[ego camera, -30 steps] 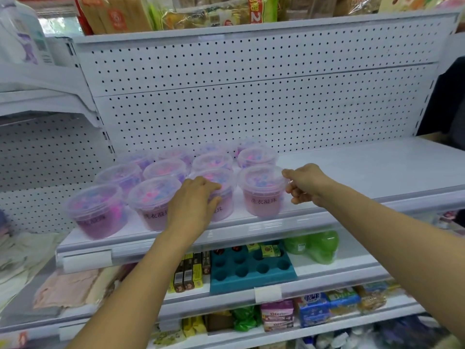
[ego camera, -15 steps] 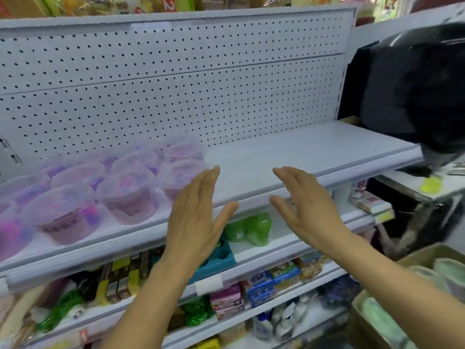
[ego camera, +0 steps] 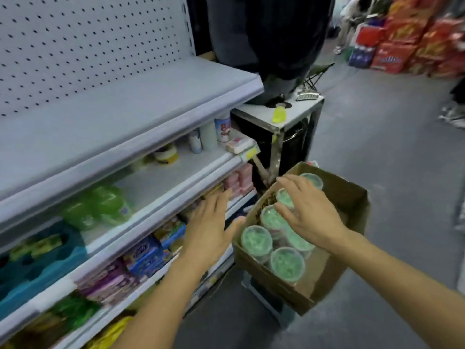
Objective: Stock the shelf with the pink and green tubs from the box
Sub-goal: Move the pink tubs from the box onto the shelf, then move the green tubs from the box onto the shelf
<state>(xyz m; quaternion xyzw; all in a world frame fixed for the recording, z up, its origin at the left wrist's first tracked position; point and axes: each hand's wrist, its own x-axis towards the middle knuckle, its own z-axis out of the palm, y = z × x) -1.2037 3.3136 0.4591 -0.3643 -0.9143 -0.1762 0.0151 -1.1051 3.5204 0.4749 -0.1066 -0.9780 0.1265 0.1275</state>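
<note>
Shop aisle, white shelf (ego camera: 105, 127) bare. Right hand (ego camera: 305, 210) spread over green tubs (ego camera: 256, 240) in box (ego camera: 334, 280); left hand (ego camera: 210, 230) open, empty. Could knock stacked tubs sideways.

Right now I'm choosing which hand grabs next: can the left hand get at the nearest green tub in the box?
Probably yes. The left hand hangs open beside the box, whose top is open, and nothing covers the nearest green tub. The right hand is over tubs farther back.

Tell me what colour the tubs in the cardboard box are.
Green tubs, under clear lids, seen in the head view.
</note>
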